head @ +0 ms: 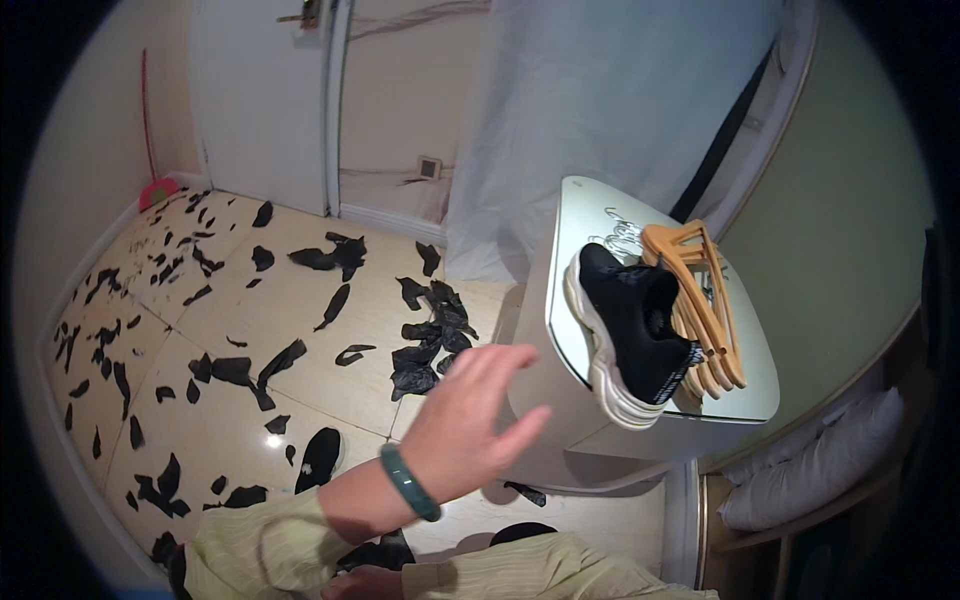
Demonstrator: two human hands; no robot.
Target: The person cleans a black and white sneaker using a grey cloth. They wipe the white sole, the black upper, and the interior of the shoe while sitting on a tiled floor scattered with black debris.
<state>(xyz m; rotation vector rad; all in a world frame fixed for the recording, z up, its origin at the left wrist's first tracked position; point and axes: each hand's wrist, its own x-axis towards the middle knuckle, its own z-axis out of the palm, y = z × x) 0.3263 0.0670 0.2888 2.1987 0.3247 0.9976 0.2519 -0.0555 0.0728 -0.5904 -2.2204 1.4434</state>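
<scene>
My left hand (472, 424), with a dark green bangle on the wrist, is held out over the floor. Its thumb and fingers are apart and hold nothing. To its right, a black sneaker (626, 322) with a thick white sole lies on the glossy top of a rounded cabinet (750, 401), a gap away from my fingertips. Wooden clothes hangers (697, 300) are stacked behind the shoe. My right hand (364, 583) is low at the bottom edge and partly cut off. Black sheet material (379, 553) shows just above it; whether the fingers grip it is unclear.
Torn black scraps (232, 371) litter the tiled floor (360, 409). A red-handled tool (157, 193) leans in the far left corner by a white door (262, 97). A pale curtain (600, 97) hangs behind the cabinet. A white cushion (817, 457) lies at right.
</scene>
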